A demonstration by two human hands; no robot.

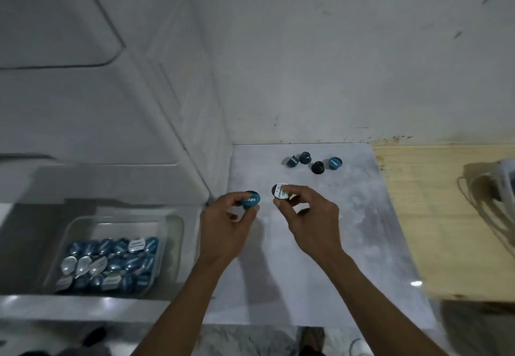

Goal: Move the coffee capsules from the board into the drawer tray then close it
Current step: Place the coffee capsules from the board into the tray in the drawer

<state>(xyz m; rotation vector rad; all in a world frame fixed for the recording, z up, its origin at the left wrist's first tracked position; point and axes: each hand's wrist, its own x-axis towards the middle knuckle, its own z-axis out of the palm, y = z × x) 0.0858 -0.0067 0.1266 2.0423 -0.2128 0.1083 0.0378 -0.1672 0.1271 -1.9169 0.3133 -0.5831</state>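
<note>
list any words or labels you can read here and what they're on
"SO" and "GOLD", part of a longer print: white-lidded capsule held by the right hand.
White word, unreadable: teal capsule in the left hand.
Same on a board capsule.
Tray capsules: blurred.

Left hand (229, 217), right hand (308, 213): both pinching.

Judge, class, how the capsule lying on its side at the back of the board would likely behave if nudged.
The tipped capsule has a tapered round body, so it would probably roll in a curve, not straight. It looks small and probably light; each hand pinches one easily. The board looks smooth, so it may slide.
</note>
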